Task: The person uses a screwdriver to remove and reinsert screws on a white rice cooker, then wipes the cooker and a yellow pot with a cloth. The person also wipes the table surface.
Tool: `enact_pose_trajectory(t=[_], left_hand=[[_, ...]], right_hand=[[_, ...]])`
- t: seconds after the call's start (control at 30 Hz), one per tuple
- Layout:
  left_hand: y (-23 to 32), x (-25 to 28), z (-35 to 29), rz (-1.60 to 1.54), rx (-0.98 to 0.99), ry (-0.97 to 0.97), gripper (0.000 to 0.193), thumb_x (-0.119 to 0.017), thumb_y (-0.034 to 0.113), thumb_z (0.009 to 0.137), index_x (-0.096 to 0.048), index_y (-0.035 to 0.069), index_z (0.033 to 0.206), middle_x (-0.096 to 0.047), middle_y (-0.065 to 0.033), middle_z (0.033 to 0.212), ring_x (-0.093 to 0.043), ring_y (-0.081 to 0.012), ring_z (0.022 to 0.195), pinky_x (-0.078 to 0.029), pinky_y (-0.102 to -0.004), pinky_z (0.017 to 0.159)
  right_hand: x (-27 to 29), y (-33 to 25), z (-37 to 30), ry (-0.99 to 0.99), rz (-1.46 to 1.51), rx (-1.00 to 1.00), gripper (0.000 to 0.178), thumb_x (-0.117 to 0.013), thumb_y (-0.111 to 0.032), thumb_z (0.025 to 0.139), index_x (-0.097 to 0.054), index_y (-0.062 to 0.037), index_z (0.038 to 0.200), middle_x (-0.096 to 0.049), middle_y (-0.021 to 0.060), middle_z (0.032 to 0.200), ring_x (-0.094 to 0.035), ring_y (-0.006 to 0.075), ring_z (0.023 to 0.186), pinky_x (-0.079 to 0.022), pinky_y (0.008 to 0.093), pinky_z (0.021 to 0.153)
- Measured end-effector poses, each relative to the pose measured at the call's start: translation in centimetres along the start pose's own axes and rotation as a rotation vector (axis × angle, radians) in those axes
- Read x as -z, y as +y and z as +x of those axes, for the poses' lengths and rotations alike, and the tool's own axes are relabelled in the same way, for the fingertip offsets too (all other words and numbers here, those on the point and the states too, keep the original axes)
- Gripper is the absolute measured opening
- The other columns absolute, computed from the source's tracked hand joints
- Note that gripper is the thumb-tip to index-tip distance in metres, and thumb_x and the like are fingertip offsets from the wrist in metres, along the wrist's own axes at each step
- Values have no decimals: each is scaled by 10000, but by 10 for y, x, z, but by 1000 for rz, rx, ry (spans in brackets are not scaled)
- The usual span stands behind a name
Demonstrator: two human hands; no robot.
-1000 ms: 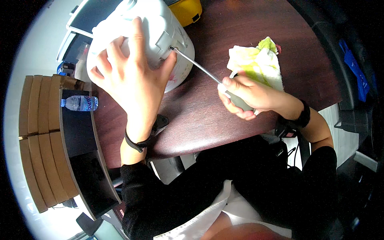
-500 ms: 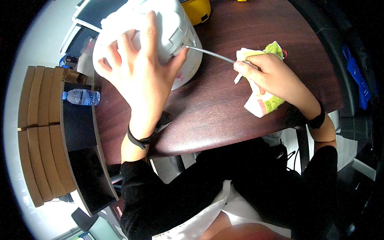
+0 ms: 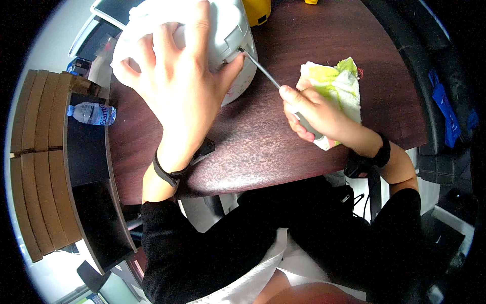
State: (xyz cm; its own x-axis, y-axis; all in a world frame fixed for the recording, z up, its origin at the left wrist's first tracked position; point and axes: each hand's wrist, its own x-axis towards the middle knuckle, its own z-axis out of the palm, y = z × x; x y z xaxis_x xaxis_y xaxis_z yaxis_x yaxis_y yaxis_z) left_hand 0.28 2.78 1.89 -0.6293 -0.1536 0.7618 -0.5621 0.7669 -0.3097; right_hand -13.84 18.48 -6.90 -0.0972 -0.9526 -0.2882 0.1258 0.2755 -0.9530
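Observation:
A white, rounded rice cooker (image 3: 225, 23) stands at the far left of the table, partly cut off by the picture's top edge. Across its lid lies my left hand (image 3: 185, 83), fingers spread, the thumb beside a small dark recess in the rim. My right hand (image 3: 321, 114) is closed round the grey handle of a screwdriver (image 3: 264, 70). Its thin metal shaft slants up and left, with the tip at that recess, close to my left thumb. Under and behind my right hand is a green and white cloth (image 3: 344, 83), lying crumpled on the table.
The dark brown table (image 3: 243, 157) curves along its near edge. A yellow object (image 3: 258, 11) stands behind the cooker. At left are a water bottle (image 3: 93, 113) on a black surface and stacked brown cardboard (image 3: 40, 197). A blue strap (image 3: 444, 111) hangs at the right.
My right hand has come left and nearer to me, so the screwdriver slants more steeply. Its handle now shows below my fingers, and more of the cloth is uncovered. My left hand stays on the lid.

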Motion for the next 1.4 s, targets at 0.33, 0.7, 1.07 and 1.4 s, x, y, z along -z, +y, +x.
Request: enact_pose_trajectory(t=[0.33, 0.7, 1.07, 1.4], left_hand=[[-1, -4, -4, 61, 21, -23, 861, -848, 350, 587, -543, 150, 1367, -528, -158, 1138, -460, -344, 1128, -243, -554, 1060], [4, 9, 0, -26, 78, -161, 819, -817, 390, 632, -542, 149, 1365, -527, -144, 1142, -454, -342, 1135, -230, -553, 1064], [2, 4, -3, 14, 64, -141, 819, -828, 394, 606, -562, 165, 1346, -541, -167, 1130, -475, -371, 1120, -251, -572, 1048], [-9, -27, -14, 97, -10, 131, 822, -838, 392, 579, -577, 165, 1325, -545, -151, 1082, -486, -351, 1081, -262, -569, 1042]], right_hand=[[0, 1, 5, 10, 41, 117, 523, -414, -451, 1028, -550, -27, 754, -556, 70, 523, -551, 137, 408, -436, 257, 399], [30, -53, -19, 493, -1065, 454, 282, -588, -330, 942, -633, -71, 840, -575, 131, 633, -600, 332, 566, -452, 405, 529], [31, -70, -21, 606, -1644, 651, 316, -566, -308, 962, -591, -59, 770, -565, 93, 627, -586, 251, 537, -431, 345, 495], [28, -75, -15, 522, -1367, 441, 497, -551, -389, 956, -615, -36, 613, -570, 142, 526, -617, 328, 515, -461, 402, 472]])
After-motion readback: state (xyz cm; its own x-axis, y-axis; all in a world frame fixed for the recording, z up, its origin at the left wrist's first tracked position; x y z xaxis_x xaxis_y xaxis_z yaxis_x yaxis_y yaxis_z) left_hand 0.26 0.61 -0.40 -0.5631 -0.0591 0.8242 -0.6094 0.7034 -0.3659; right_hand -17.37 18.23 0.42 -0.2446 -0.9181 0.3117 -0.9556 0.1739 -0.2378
